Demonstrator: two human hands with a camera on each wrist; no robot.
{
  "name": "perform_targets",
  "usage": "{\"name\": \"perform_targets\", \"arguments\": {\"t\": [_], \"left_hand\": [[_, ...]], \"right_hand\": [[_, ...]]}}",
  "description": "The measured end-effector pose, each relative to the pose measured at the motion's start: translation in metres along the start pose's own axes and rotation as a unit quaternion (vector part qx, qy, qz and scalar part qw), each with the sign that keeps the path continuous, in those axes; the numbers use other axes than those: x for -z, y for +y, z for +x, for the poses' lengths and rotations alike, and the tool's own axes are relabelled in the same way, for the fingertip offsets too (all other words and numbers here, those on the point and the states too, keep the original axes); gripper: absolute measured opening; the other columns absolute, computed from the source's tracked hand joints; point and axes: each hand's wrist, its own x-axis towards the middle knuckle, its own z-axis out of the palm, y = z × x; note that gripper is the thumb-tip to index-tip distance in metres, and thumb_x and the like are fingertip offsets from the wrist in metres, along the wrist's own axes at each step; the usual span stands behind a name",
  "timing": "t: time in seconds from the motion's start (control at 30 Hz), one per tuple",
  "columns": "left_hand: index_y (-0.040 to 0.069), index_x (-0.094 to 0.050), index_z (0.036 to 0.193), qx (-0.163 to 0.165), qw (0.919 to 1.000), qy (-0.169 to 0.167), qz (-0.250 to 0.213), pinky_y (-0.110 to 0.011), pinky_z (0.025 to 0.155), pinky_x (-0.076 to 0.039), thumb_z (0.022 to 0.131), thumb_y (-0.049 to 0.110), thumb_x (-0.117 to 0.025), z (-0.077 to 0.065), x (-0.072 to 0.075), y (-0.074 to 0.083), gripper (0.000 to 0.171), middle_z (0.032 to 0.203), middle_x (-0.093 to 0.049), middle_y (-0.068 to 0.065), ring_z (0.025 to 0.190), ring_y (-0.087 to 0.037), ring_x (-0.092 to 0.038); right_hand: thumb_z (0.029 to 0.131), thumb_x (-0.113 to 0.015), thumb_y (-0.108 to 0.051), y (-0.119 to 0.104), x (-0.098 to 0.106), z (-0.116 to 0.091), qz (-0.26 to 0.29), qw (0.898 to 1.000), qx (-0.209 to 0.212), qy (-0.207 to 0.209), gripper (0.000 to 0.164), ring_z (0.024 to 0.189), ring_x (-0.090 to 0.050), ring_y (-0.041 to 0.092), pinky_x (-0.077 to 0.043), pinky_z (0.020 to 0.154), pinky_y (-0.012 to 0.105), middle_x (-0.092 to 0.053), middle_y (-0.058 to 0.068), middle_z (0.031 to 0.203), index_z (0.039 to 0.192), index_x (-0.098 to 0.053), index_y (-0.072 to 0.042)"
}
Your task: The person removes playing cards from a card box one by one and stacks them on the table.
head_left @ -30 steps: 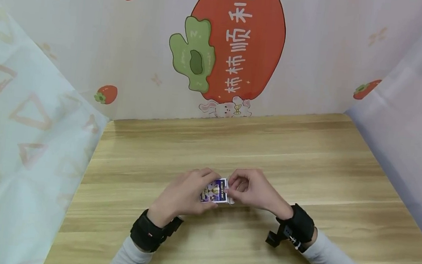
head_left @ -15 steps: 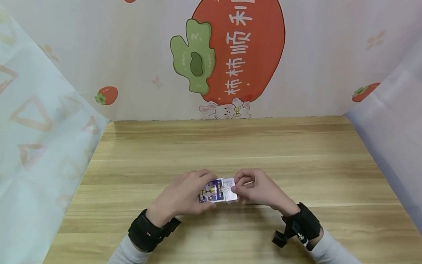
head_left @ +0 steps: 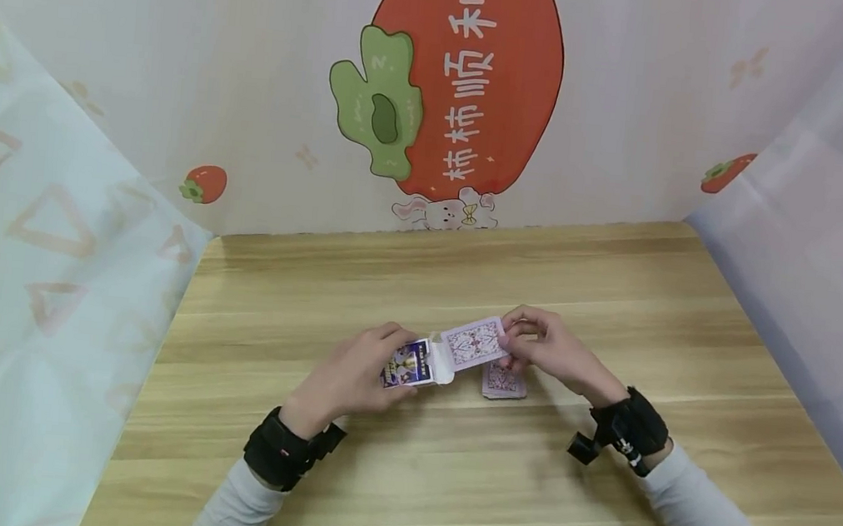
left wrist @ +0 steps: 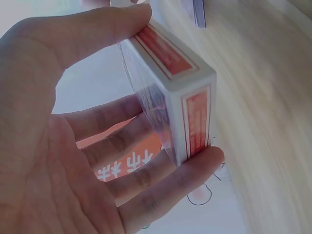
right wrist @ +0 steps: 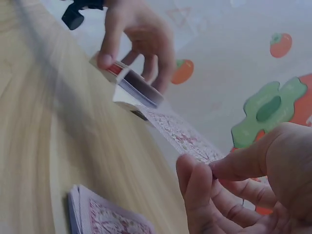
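My left hand grips a small playing-card box by its edges, thumb on one narrow side and fingers on the other. The box's white flap stands open towards the right. A playing card with a red-and-white patterned back is pinched at its right end between the thumb and fingers of my right hand. In the right wrist view the card's other end is close to the box's open mouth. Whether it is one card or several together, I cannot tell. On the table under my right hand lies a stack of playing cards, partly hidden.
The wood-grain table extends around both hands. Behind it hangs a white backdrop with persimmon prints, and pale cloth sides slope up at left and right.
My right hand has moved right and away from me, drawing a patterned card clear of the box. My left hand shifted slightly left with the box. The stack beneath has come into view.
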Motion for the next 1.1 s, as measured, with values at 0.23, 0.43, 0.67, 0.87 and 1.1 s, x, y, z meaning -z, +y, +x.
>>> {"name": "perform_targets", "arguments": {"t": [0.23, 0.43, 0.67, 0.87, 1.1], "left_hand": [[0.011, -0.065, 0.142, 0.003, 0.9999, 0.009, 0.008, -0.034, 0.082, -0.059, 0.081, 0.037, -0.093, -0.002, -0.004, -0.002, 0.072, 0.131, -0.071, -0.004, 0.101, -0.016, -0.068], [0.013, -0.065, 0.142, -0.001, 0.9998, 0.013, 0.014, -0.032, 0.078, -0.057, 0.082, 0.040, -0.093, -0.003, -0.007, -0.002, 0.071, 0.129, -0.071, -0.003, 0.098, -0.014, -0.067], [0.012, -0.064, 0.143, 0.002, 0.9998, 0.015, 0.009, -0.034, 0.081, -0.058, 0.082, 0.041, -0.092, -0.003, -0.008, -0.001, 0.073, 0.133, -0.070, -0.004, 0.102, -0.015, -0.068], [0.012, -0.064, 0.143, 0.006, 0.9998, 0.017, 0.004, -0.036, 0.084, -0.059, 0.081, 0.040, -0.093, -0.004, -0.008, -0.001, 0.074, 0.136, -0.070, -0.005, 0.106, -0.018, -0.070], [0.013, -0.064, 0.143, 0.013, 0.9998, 0.009, 0.007, -0.038, 0.085, -0.060, 0.081, 0.041, -0.093, -0.006, -0.009, 0.000, 0.074, 0.137, -0.069, -0.006, 0.108, -0.020, -0.070]], "right_hand": [[0.103, -0.066, -0.007, 0.009, 0.025, 0.009, -0.009, 1.000, -0.008, 0.018, 0.027, 0.086, -0.066, 0.020, -0.060, 0.074, 0.032, -0.069, 0.012, 0.109, 0.127, -0.066, 0.007], [0.104, -0.068, -0.011, 0.014, 0.039, 0.015, -0.037, 0.998, -0.042, 0.023, 0.028, 0.087, -0.064, 0.020, -0.055, 0.072, 0.031, -0.074, 0.010, 0.112, 0.127, -0.071, 0.004], [0.100, -0.075, -0.013, 0.020, 0.042, 0.021, -0.086, 0.995, -0.053, 0.024, 0.022, 0.088, -0.067, 0.023, -0.060, 0.074, 0.032, -0.073, 0.015, 0.107, 0.115, -0.075, 0.002], [0.099, -0.077, -0.014, 0.024, 0.037, 0.024, -0.120, 0.991, -0.056, 0.024, 0.019, 0.087, -0.068, 0.024, -0.061, 0.072, 0.031, -0.074, 0.016, 0.110, 0.113, -0.079, -0.001], [0.097, -0.080, -0.014, 0.029, 0.031, 0.027, -0.137, 0.989, -0.055, 0.026, 0.018, 0.081, -0.072, 0.020, -0.062, 0.070, 0.029, -0.078, 0.015, 0.108, 0.110, -0.081, -0.003]]}}
